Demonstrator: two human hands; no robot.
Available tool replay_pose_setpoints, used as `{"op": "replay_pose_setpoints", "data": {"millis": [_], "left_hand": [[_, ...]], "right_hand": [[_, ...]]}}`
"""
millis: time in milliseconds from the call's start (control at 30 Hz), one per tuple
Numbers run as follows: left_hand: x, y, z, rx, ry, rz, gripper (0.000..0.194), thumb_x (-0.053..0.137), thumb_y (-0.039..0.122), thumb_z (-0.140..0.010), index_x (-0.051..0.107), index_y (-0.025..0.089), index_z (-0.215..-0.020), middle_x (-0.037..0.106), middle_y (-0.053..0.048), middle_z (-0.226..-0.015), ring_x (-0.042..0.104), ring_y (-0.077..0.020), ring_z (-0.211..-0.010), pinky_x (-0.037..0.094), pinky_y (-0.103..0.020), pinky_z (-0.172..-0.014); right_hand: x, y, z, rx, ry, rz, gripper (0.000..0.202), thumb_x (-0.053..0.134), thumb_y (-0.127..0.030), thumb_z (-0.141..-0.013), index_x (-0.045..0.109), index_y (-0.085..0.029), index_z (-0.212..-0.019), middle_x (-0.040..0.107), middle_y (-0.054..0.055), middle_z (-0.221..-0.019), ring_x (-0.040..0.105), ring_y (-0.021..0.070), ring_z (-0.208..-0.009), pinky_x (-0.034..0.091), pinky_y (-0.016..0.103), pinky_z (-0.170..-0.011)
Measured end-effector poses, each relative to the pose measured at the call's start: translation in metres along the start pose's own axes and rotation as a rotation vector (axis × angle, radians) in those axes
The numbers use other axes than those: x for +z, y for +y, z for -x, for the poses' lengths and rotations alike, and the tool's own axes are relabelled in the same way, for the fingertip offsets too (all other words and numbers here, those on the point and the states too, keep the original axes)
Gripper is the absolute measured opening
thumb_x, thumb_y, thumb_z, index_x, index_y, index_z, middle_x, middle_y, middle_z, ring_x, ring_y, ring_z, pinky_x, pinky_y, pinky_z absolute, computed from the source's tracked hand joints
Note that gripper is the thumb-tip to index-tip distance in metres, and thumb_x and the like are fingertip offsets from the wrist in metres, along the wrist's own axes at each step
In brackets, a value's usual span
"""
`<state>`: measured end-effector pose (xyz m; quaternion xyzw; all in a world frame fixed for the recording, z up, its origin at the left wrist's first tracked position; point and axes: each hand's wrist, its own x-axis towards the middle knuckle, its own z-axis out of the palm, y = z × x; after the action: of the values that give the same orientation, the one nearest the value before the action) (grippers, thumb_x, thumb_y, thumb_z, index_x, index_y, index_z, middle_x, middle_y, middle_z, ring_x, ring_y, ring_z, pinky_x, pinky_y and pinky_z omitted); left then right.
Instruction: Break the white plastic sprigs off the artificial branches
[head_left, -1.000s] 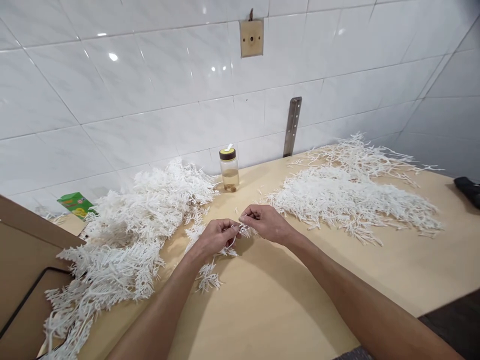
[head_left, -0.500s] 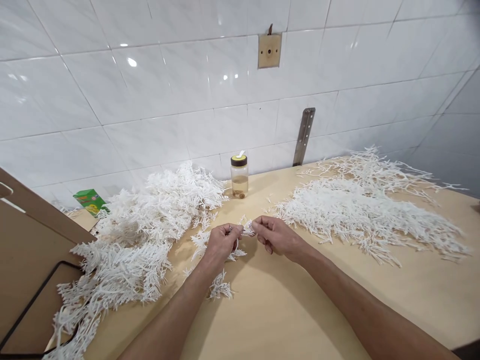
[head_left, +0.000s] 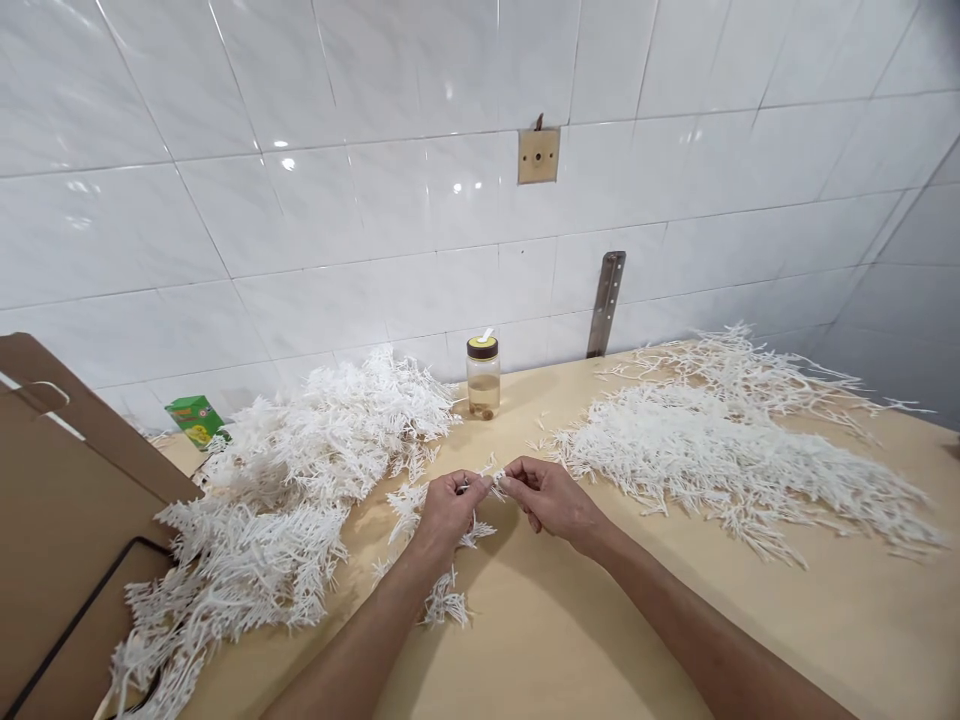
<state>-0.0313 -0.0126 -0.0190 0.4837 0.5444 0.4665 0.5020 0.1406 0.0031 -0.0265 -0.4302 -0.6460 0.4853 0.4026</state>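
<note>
Over the middle of the table, my left hand (head_left: 451, 505) and my right hand (head_left: 551, 497) meet fingertip to fingertip. Between them is a small white branched plastic sprig (head_left: 495, 486), pinched by both hands and mostly covered by the fingers. Loose white sprigs (head_left: 446, 600) lie under and beside my left hand. A big heap of white branched sprigs (head_left: 300, 480) spreads to the left. On the right lies a flatter pile of white sprigs (head_left: 712, 440), a short way beyond my right hand.
A lidded jar of yellowish liquid (head_left: 483, 385) stands at the back of the wooden table (head_left: 570, 640). A cardboard box (head_left: 67, 540) borders the left heap, near a small green carton (head_left: 196, 420). A metal bracket (head_left: 606, 305) is against the tiled wall.
The whole scene sits lower in the picture as the head view tilts up. My two hands have drawn slightly closer together around the sprig.
</note>
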Motion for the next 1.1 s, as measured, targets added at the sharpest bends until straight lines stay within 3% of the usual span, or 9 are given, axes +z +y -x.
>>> {"op": "replay_pose_setpoints", "data": {"millis": [167, 367, 600, 1100], "left_hand": [[0.000, -0.001, 0.000, 0.019, 0.007, 0.010, 0.040, 0.074, 0.053, -0.064, 0.061, 0.015, -0.066, 0.042, 0.006, -0.048, 0.033, -0.0057, -0.042, 0.022, -0.020, -0.043], [0.001, 0.003, 0.001, 0.004, 0.033, -0.072, 0.033, 0.070, 0.048, -0.068, 0.062, 0.016, -0.068, 0.039, 0.007, -0.041, 0.031, -0.0063, -0.038, 0.024, -0.020, -0.042], [0.002, 0.002, -0.001, 0.005, 0.033, -0.228, 0.030, 0.064, 0.045, -0.070, 0.058, 0.017, -0.061, 0.040, 0.006, -0.038, 0.034, -0.0085, -0.038, 0.025, -0.021, -0.041], [0.000, -0.004, -0.008, 0.122, 0.028, -0.482, 0.030, 0.056, 0.045, -0.072, 0.059, 0.019, -0.057, 0.044, 0.003, -0.037, 0.038, -0.0117, -0.038, 0.027, -0.022, -0.043]], "right_hand": [[-0.001, 0.002, -0.002, -0.025, 0.020, -0.009, 0.031, 0.058, -0.049, -0.085, 0.062, -0.019, -0.080, 0.045, -0.006, -0.059, 0.045, 0.0075, -0.042, 0.043, 0.021, -0.041], [0.001, 0.015, -0.007, -0.050, 0.076, 0.071, 0.028, 0.053, -0.045, -0.087, 0.062, -0.019, -0.080, 0.049, -0.006, -0.054, 0.046, 0.0084, -0.039, 0.037, 0.021, -0.040], [0.007, 0.023, -0.011, -0.250, 0.238, 0.286, 0.019, 0.054, -0.029, -0.083, 0.067, -0.018, -0.074, 0.065, -0.001, -0.068, 0.055, 0.0121, -0.061, 0.041, 0.023, -0.059], [0.009, 0.025, -0.017, -0.206, 0.343, 0.347, 0.018, 0.057, -0.027, -0.079, 0.072, -0.019, -0.075, 0.070, 0.000, -0.069, 0.059, 0.0129, -0.063, 0.044, 0.022, -0.060]]}}
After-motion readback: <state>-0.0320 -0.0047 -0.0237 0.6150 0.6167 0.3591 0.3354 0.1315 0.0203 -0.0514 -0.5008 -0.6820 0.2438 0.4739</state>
